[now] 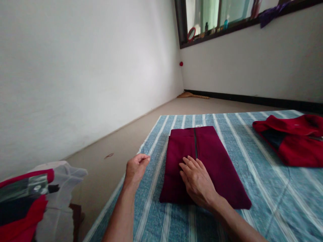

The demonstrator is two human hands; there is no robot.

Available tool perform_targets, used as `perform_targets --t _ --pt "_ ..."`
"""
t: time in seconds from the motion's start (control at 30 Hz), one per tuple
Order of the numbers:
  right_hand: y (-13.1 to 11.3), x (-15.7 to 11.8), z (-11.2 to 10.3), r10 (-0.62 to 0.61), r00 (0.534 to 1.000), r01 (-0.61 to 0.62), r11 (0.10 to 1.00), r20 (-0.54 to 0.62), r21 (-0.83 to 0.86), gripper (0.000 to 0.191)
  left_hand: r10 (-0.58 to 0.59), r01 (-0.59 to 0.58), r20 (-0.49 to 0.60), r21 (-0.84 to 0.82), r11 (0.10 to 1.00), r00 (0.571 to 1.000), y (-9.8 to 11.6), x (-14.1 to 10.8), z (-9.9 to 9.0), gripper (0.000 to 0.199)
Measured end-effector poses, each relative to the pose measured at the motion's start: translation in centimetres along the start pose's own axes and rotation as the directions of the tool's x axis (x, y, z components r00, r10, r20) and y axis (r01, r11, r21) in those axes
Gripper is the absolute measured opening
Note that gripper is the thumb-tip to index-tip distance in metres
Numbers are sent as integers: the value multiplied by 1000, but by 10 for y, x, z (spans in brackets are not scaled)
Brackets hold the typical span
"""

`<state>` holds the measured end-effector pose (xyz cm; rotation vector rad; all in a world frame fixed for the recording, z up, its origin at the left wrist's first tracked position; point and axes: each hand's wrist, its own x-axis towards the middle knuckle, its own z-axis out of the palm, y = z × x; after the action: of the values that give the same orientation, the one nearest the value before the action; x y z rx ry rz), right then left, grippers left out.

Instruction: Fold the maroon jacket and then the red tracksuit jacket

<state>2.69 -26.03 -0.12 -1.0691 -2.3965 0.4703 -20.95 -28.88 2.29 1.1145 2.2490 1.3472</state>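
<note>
A maroon garment (209, 151), folded into a neat rectangle with a dark zip down its middle, lies on a blue-and-white striped cloth (237, 144). My right hand (198, 179) rests flat on its front, fingers stretched out just below the zip's lower end. Left of the garment and apart from it, my left hand (137, 168) hovers over the cloth's edge. Its thumb and fingers are pinched together; whether anything tiny is between them I cannot make out. A small pale label (199, 126) shows at the garment's far edge.
A red and dark garment (297, 144) lies folded on the cloth at right. At lower left, red and dark clothing (25, 215) lies with translucent white plastic (58, 198). A thin loop (109, 156) is on the floor. A window ledge (219, 35) holds a mirror and bottles.
</note>
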Motion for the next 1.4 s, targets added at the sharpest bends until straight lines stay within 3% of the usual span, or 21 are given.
perform_targets --t 0.13,0.23,0.37,0.5,0.6,0.7,0.8,0.9,1.0,1.07,1.2,1.4 --pt "8 3 0 36 998 -26 985 -56 170 35 51 -54 211 8 998 976 25 -17 7 19" --pt "18 6 -1 141 985 -74 859 -96 507 34 141 -152 349 4 988 926 40 -28 9 14" --pt "27 10 -6 311 948 -134 587 -70 798 32 200 -219 360 13 976 911 58 -42 15 10" --pt "36 14 -16 436 896 -117 424 -89 898 30 226 -235 353 -18 972 908 65 -50 22 5" --pt "53 16 -30 561 822 -136 357 -96 924 33 230 -240 337 -10 971 913 63 -49 23 4" --pt "81 13 -49 604 788 -202 436 -119 877 33 257 -270 299 1 963 919 63 -51 27 6" --pt "110 5 -68 513 855 -320 641 -80 698 24 397 -408 273 -17 913 876 70 -68 42 11" --pt "131 -5 -84 372 926 -345 753 71 560 18 531 -547 333 -52 836 779 76 -99 67 23" --pt "141 -12 -95 209 959 -283 747 192 602 13 600 -699 481 38 714 639 73 -124 90 41" --pt "144 -14 -98 122 962 -253 729 242 636 12 578 -774 571 174 609 583 67 -133 99 54" --pt "145 -14 -95 40 949 -238 743 314 625 10 504 -808 642 361 466 578 57 -134 104 68" --pt "144 -10 -84 23 939 -208 832 342 514 12 447 -796 667 415 442 596 57 -135 106 70"
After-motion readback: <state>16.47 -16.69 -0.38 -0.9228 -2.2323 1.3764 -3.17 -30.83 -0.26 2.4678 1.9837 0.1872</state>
